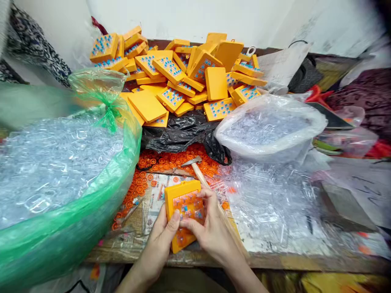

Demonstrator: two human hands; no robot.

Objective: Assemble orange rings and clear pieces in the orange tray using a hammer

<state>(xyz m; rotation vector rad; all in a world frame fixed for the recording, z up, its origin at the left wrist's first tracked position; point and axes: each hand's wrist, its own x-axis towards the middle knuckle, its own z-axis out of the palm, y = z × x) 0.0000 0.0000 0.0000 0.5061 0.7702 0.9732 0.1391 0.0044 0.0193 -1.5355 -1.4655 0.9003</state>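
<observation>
A flat yellow plastic case [182, 188] is held up, tilted, just above the front of the worktable. Small clear and blue pieces sit in rows on its orange-looking face. My left hand [163, 232] grips the case's left side, its thumb lying on the face. On the right side, my right hand [210, 228] grips the case, with fingers at the upper right edge and the thumb pressed onto the face near the left thumb. Behind the case lies a hammer [198, 173] with a wooden handle. The fingers behind the case are hidden.
Yellow cases with blue pieces [171, 69] are heaped at the back on black plastic [177, 132]. Orange rings [140, 183] lie scattered. A green bag [122, 171] of clear parts stands left, a white bag [262, 152] right, beside loose clear sticks [269, 203].
</observation>
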